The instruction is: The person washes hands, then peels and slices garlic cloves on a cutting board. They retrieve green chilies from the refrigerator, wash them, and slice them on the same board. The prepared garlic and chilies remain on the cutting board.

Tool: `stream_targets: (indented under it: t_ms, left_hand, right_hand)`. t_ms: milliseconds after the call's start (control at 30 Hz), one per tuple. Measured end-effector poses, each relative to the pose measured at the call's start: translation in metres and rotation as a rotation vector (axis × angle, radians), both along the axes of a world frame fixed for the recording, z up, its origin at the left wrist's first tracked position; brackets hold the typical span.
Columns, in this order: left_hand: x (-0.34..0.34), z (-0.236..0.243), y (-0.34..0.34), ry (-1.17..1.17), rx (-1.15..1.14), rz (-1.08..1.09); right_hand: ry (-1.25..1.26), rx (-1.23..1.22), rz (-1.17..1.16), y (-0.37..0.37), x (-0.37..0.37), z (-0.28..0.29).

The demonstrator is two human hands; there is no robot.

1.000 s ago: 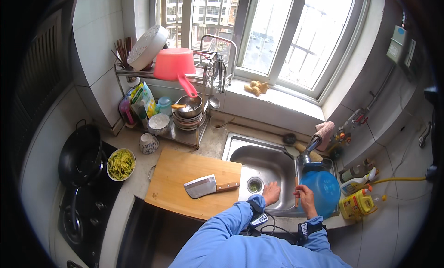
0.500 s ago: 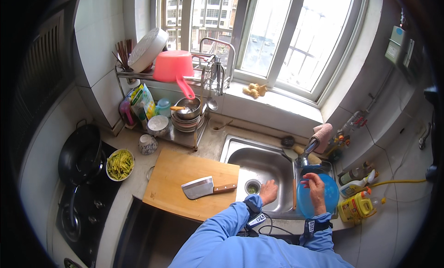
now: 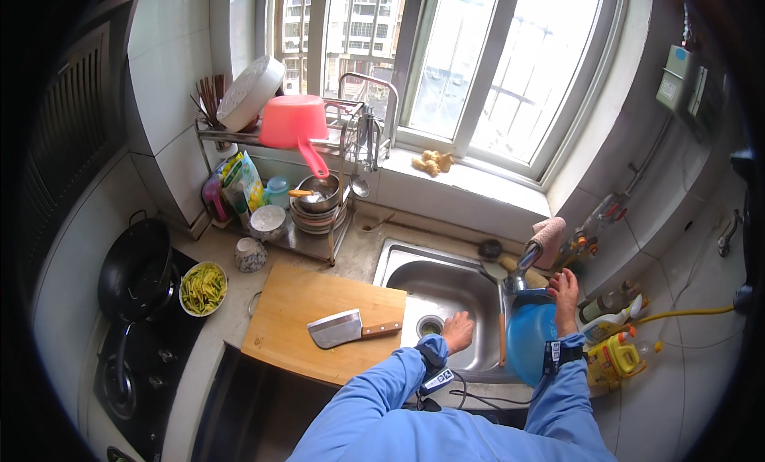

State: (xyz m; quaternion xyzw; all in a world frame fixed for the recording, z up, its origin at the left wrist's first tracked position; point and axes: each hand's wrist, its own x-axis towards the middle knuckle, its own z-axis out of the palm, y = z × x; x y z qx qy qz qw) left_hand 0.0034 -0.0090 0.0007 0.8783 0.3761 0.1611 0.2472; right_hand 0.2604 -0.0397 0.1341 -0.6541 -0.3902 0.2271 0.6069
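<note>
My left hand (image 3: 458, 332) hangs over the steel sink (image 3: 434, 277), beside the drain (image 3: 430, 326). Its fingers point down and are mostly hidden, so I cannot tell what they hold. On the right, my right hand (image 3: 565, 299) is raised at the right edge of a blue basin (image 3: 531, 342), close to the faucet (image 3: 526, 259). Its fingers are stretched and slightly bent, with nothing visible in them; contact with the basin is unclear. Left of the sink, a cleaver (image 3: 336, 329) with a wooden handle lies on a wooden cutting board (image 3: 295, 299).
A bowl of cut green-yellow vegetables (image 3: 203, 290) stands by the black wok (image 3: 134, 269) at the left. Behind the board is a dish rack (image 3: 335, 243) with a pink ladle-pot (image 3: 292, 121). Yellow bottles (image 3: 612, 361) stand right of the basin. A long wooden handle (image 3: 502, 341) crosses the sink's right side.
My right hand has moved up and right, from over the basin to its right edge. The basin looks shifted or tilted slightly left. My left hand stays by the drain.
</note>
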Motion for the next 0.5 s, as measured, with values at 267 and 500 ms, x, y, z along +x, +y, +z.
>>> stream_targets:
  t_ms: [267, 500]
  left_hand:
    - [0.014, 0.04, 0.038, -0.179, 0.052, 0.088]
    - [0.047, 0.112, 0.082, -0.451, 0.004, 0.182]
  right_hand:
    - [0.091, -0.083, 0.118, 0.056, 0.023, -0.006]
    - [0.266, -0.018, 0.16, 0.08, 0.005, -0.004]
